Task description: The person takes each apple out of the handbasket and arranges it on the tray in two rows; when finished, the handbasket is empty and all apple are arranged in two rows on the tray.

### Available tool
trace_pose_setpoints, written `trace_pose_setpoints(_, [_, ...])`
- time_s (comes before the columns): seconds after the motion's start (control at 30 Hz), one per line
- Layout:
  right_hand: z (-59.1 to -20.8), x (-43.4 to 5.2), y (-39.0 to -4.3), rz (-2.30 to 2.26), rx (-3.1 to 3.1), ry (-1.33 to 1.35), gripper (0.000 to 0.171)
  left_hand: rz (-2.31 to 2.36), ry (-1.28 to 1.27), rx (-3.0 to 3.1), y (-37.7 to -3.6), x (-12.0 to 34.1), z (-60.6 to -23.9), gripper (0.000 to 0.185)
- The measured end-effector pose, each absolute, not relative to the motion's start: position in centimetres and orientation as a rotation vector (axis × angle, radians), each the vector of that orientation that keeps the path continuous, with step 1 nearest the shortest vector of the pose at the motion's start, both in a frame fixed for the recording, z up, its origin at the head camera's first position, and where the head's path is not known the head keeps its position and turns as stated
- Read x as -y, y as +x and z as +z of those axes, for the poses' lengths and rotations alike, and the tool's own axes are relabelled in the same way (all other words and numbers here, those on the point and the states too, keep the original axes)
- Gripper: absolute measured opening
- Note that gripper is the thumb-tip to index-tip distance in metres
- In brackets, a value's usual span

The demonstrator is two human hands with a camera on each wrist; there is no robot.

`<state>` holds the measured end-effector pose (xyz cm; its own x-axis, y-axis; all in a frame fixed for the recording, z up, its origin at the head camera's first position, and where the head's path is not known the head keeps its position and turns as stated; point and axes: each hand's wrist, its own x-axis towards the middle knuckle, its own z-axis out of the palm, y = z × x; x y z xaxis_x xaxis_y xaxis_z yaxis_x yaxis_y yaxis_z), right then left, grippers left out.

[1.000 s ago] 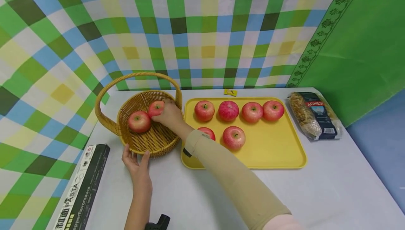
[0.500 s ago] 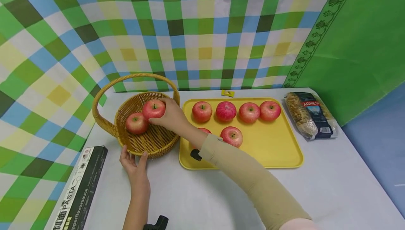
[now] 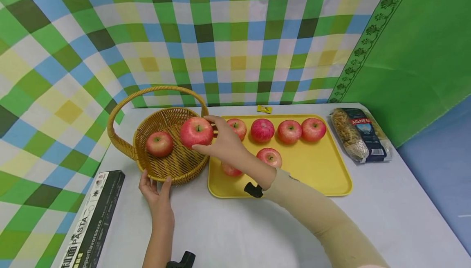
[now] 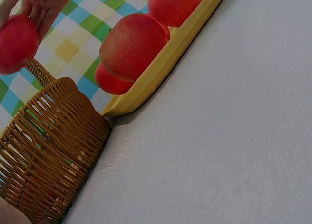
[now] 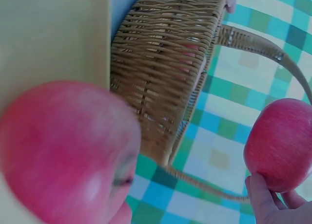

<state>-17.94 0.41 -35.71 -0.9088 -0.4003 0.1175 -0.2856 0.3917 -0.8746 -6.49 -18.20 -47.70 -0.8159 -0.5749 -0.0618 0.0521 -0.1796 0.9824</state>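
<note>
My right hand grips a red apple, fingertips behind it and thumb below, over the right side of the wicker basket. In the right wrist view that held apple shows clear of the basket's rim. One more apple lies inside the basket at the left. The basket's front rim is held by my left hand, thumb on the outside; some of its fingers are hidden. On the yellow tray sit several apples, a row at the back and two in front, one partly covered by my right wrist.
A bag of pasta lies right of the tray. The long black-and-white pasta box is along the left edge. Behind the tray is a small yellow packet. The basket's tall handle arches over its back.
My right hand has lifted the apple out of the basket's interior and drawn it up and to the right. The left hand stays at the basket's front rim.
</note>
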Motion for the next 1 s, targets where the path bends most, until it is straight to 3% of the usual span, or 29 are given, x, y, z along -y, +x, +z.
trace_pose_setpoints(0.63, [-38.2, -15.2, -13.6, -1.657, -2.666, -0.369, 0.08, -2.065, 0.592, 1.68, -6.6, 18.4, -47.9, 0.074])
trace_pose_setpoints(1.0, [-40.9, -22.5, -13.8, -1.478, -2.796, -0.106, 0.083, -2.071, 0.588, 1.659, -6.7, 18.3, -47.7, 0.073])
